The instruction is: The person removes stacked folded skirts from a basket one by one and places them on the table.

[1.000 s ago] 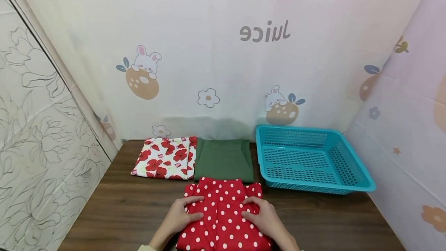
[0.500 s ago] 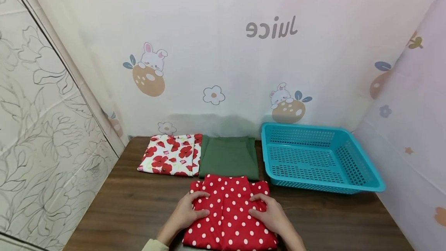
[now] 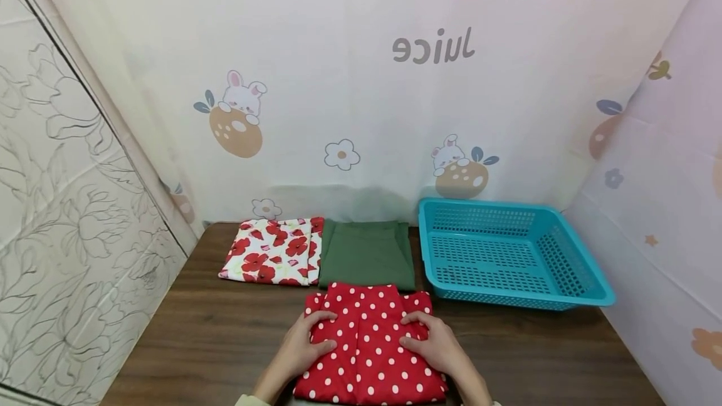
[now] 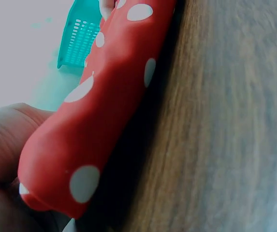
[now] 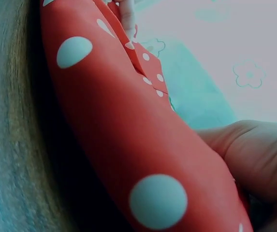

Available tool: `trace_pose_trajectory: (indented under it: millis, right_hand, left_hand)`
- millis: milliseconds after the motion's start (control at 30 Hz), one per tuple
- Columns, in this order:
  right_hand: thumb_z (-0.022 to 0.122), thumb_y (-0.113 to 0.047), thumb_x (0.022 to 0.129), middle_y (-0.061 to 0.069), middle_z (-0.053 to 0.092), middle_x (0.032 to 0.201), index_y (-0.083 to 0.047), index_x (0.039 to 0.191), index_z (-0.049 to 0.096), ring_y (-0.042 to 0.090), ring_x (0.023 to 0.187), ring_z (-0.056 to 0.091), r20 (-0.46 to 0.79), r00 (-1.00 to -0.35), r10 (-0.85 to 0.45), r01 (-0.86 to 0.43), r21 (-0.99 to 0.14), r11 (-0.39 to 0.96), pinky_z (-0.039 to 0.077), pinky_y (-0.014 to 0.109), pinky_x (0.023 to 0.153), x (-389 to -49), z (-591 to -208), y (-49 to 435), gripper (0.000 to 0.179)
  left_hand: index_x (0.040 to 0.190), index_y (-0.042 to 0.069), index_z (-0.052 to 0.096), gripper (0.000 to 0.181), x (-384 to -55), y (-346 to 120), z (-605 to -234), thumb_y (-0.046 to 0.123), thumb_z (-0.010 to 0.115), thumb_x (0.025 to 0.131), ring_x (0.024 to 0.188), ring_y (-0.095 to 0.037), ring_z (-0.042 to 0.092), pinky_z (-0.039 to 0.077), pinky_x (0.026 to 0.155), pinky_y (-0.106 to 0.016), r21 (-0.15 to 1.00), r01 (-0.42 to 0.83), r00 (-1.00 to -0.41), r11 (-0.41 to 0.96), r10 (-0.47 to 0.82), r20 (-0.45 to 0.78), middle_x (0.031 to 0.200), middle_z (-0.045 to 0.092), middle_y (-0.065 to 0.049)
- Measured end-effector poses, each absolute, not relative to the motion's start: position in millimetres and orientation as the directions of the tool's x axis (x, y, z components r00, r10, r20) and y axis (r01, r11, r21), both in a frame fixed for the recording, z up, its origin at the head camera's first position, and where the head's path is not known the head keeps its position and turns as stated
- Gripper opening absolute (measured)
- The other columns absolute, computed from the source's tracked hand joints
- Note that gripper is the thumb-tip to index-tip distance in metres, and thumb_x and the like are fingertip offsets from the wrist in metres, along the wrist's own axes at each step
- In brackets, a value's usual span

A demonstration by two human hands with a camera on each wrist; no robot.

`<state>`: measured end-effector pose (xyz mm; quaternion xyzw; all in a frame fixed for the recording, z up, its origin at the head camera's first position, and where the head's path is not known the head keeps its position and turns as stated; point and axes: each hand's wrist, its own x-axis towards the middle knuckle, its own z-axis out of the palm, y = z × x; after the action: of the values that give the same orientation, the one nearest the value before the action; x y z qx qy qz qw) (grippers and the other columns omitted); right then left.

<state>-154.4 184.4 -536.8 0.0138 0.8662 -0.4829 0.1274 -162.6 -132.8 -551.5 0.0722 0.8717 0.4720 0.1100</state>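
Observation:
A folded red garment with white polka dots [image 3: 375,349] lies at the near middle of the table; its exact kind cannot be told. My left hand [image 3: 301,346] grips its left side, with thumb and forefinger over the top. On the opposite side my right hand [image 3: 440,343] holds it the same way. Both wrist views show the thick rounded near edge of the red cloth [image 4: 94,121], with part of the left hand [image 4: 7,145] and the right hand [image 5: 259,159] curled at its sides. The remaining fingers are mostly hidden.
Behind the red garment lies a folded dark green cloth [image 3: 369,255], nearly touching it. Left of that is a folded white cloth with red flowers [image 3: 273,252]. A turquoise plastic basket [image 3: 519,299] stands at the back right. Printed curtain [image 3: 344,99] walls surround the wooden table [image 3: 186,343].
The head view shifts slightly and back. Both hands keep their places on the red garment, which appears a little farther up the picture than one second ago.

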Motion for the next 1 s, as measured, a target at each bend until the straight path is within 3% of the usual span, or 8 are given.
trace_pose_trajectory:
  millis: [1000]
  right_hand:
    - [0.087,-0.024,0.081,0.016,0.060,0.126,-0.012,0.119,0.069,0.029,0.110,0.057,-0.281,-0.957,-0.072,0.204,-0.828,0.523,0.062,0.044,0.073,-156.0,-536.7,185.9,0.044]
  left_hand:
    - [0.128,0.024,0.066,0.048,-161.3,-132.5,-554.8,0.022,0.085,0.084,0.123,-0.040,0.052,0.056,0.087,-0.057,0.848,0.015,-0.969,0.530,0.218,-0.119,0.141,0.050,-0.020]
